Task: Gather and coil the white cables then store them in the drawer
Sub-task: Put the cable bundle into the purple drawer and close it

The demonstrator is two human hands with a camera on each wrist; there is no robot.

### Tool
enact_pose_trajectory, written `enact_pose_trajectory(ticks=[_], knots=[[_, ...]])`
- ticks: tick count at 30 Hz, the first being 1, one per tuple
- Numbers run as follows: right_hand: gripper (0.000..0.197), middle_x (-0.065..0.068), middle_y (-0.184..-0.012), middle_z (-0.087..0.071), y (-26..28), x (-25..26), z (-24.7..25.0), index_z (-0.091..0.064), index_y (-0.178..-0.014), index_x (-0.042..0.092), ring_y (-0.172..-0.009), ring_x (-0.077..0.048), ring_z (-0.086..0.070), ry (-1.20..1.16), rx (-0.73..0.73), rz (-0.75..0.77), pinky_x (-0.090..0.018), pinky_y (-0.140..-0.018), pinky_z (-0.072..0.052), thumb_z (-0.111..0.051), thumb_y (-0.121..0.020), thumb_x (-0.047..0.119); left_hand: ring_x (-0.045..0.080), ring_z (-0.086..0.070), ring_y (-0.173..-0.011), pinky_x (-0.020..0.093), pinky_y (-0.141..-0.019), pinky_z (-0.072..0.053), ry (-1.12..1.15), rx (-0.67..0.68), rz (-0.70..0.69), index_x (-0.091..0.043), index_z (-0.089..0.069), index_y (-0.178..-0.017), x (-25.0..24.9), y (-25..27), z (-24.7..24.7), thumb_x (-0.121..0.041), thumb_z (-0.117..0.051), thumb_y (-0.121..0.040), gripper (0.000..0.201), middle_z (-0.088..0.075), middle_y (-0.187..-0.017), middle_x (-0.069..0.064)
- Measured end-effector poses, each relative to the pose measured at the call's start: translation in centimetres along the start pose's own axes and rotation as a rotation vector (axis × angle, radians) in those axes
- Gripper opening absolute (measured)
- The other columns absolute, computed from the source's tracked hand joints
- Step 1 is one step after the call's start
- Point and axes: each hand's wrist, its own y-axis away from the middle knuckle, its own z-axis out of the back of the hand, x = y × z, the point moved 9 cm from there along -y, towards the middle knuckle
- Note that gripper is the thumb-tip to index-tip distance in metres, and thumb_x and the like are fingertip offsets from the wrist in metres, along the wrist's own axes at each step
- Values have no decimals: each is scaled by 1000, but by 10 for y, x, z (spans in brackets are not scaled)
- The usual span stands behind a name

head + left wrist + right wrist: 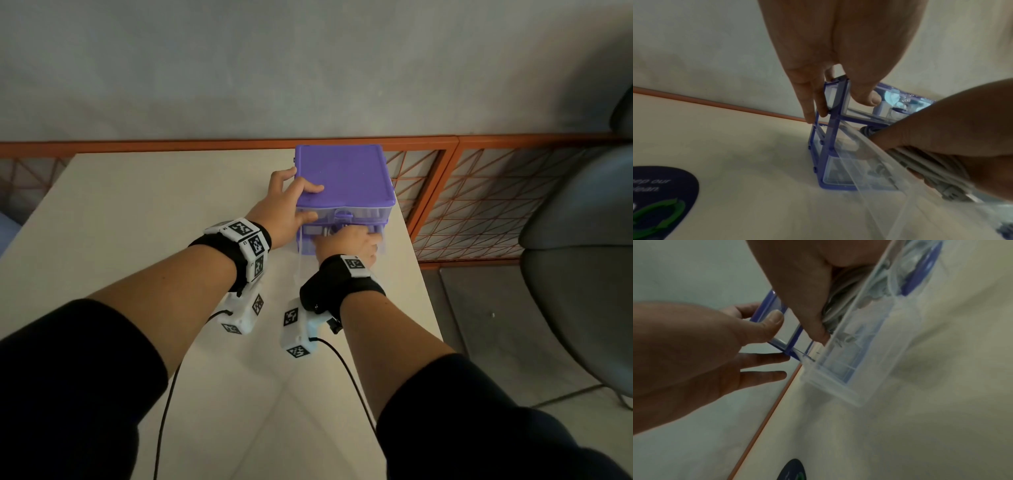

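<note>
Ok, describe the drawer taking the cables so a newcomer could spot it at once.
On the beige table stands a purple drawer unit, near the far edge by the orange mesh rail. Look beneath its closed top drawer: that clear drawer is the only one pulled out, and the right hand holds coiled white cables inside it.

Grey wall (308, 68) stands behind orange mesh railing (479, 192).

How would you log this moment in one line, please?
left hand: grips organizer | right hand: holds cables in open drawer | stage: storing
</note>
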Motion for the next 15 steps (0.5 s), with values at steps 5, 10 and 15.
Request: enact_pose_trajectory(ticks=[5, 10, 15], knots=[[92, -17, -140, -31, 11, 6, 0, -25, -140, -1, -131, -34, -30, 259, -27, 84, -40, -106, -26, -65, -78, 53, 27, -54, -119, 37, -97, -46, -7, -16, -4, -31, -46, -130, 1, 0, -2, -24, -63, -88, 46, -16, -153, 4], [104, -16, -141, -31, 11, 6, 2, -24, -142, -1, -133, -33, -26, 401, 35, 174, -41, -107, -25, -60, -72, 67, 26, -56, -117, 35, -93, -48, -23, -30, -13, -30, -45, -131, -1, 1, -2, -23, -62, -89, 46, -16, -153, 5], [95, -18, -144, -37, 22, -1, 15, -24, -144, -5, -132, -34, -31, 310, 16, 267, -41, -107, -32, -52, -83, 62, 25, -55, -118, 27, -88, -41, -26, -34, -9, -29, -45, -132, -2, 0, -3, -23, -61, -89, 47, -15, -154, 5]])
